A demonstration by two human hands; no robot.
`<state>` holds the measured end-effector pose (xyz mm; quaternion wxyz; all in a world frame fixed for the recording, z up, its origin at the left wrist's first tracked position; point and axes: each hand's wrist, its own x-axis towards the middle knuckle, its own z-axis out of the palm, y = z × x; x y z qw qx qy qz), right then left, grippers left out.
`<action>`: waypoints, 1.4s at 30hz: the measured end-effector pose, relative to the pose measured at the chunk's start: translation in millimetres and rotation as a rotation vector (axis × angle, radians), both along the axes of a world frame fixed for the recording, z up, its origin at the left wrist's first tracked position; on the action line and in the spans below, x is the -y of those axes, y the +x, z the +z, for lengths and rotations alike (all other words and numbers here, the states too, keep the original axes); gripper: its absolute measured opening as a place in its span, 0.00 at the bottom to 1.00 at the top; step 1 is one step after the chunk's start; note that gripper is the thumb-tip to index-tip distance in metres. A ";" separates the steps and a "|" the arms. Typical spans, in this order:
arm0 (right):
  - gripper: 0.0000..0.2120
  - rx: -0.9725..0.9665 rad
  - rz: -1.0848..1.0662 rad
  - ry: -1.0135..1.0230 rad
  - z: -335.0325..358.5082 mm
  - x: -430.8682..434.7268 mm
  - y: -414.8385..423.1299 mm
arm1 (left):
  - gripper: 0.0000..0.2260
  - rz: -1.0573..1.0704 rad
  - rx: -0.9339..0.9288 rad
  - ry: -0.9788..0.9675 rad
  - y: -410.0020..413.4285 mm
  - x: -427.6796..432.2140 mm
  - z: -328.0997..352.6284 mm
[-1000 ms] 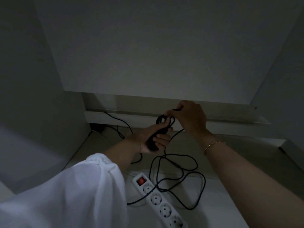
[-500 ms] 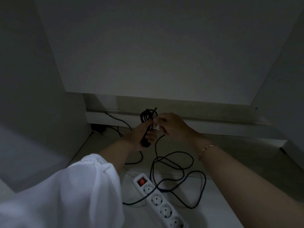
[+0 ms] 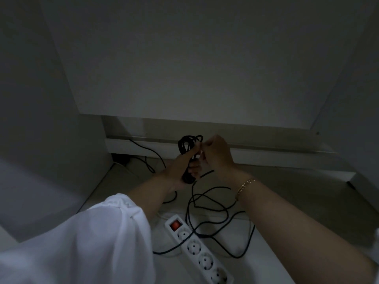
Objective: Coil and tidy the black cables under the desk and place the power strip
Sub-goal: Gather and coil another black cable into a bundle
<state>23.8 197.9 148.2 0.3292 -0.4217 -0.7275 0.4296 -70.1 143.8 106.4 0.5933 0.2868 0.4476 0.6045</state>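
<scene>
Coiling is partway: my left hand (image 3: pixel 180 171) grips a black cable bundle (image 3: pixel 187 144), my right hand (image 3: pixel 215 154) pinches it near the top; loose cable (image 3: pixel 187 212) sprawls on the floor (image 3: pixel 287 201) over the unplaced power strip (image 3: pixel 196 249).

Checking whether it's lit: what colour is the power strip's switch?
The switch is red, clearest in the head view.

Count, one pass. We log two hands: left hand (image 3: pixel 176 171), right hand (image 3: pixel 217 154). One coiled bundle (image 3: pixel 185 144) of black cable. One power strip (image 3: pixel 207 253) with four sockets (image 3: pixel 193 247) in view and one red switch (image 3: pixel 175 225). One bracelet (image 3: pixel 245 185), one white sleeve (image 3: pixel 92 242). Loose cable (image 3: pixel 253 229) on the floor: strands overlap, so we cannot count them.
</scene>
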 end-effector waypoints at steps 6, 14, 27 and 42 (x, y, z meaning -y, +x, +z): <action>0.14 -0.107 0.181 -0.162 9.2 14.0 9.2 | 0.24 0.147 -0.028 0.026 -2.5 -6.8 4.9; 0.10 -0.025 0.249 -0.054 -8.2 8.4 -0.2 | 0.28 0.306 0.135 0.090 -9.2 -9.8 9.1; 0.19 0.345 0.216 0.186 -14.7 13.4 2.6 | 0.25 0.191 -0.126 0.003 -3.3 -9.9 4.5; 0.17 0.610 0.595 0.114 -7.8 14.7 13.7 | 0.13 0.142 0.228 0.053 -38.3 -3.0 6.4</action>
